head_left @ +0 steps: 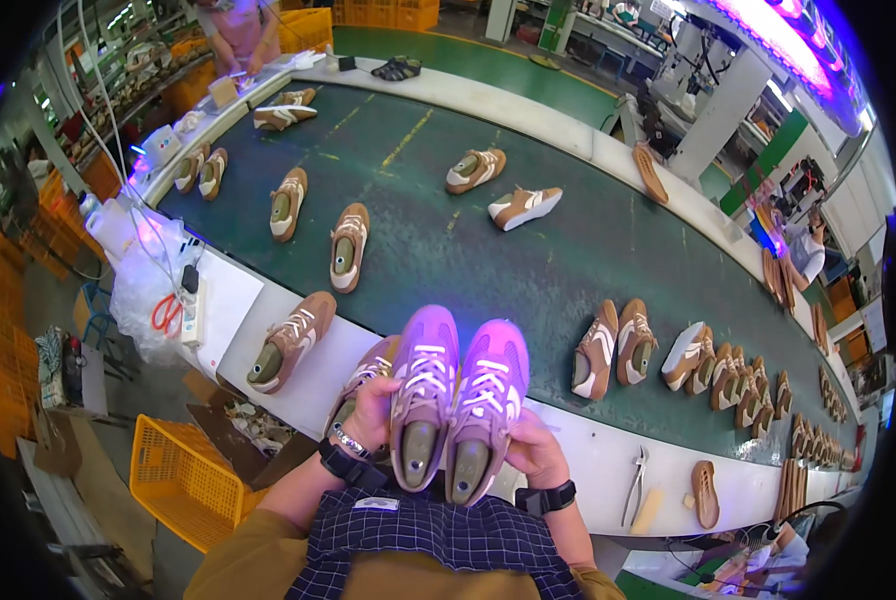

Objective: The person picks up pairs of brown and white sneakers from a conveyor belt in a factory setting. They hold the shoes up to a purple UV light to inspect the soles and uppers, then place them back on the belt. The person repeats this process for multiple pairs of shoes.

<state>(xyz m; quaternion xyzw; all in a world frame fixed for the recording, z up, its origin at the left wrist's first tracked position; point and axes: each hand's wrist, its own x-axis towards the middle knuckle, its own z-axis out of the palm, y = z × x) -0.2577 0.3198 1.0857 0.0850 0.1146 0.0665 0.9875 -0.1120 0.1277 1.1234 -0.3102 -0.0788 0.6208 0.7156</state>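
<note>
I hold a pair of lace-up sneakers side by side above the near white ledge, toes pointing away. My left hand [371, 412] grips the left sneaker [428, 360] by its outer side. My right hand [538, 450] grips the right sneaker [493, 370] in the same way. Purple light tints their toes. White laces run up both, and an olive shoe last [421, 452] fills each opening. Partly hidden behind my left hand is a brown sneaker [360, 375] on the ledge. Another brown sneaker [293, 340] lies farther left.
A green conveyor belt [408, 240] carries several brown sneakers, with a dense row at the right. Pincers [636, 485] and a loose sole [705, 495] lie on the ledge at right; red scissors [166, 313] at left. Below stands a yellow crate [168, 500]. A person [243, 35] works at the far left.
</note>
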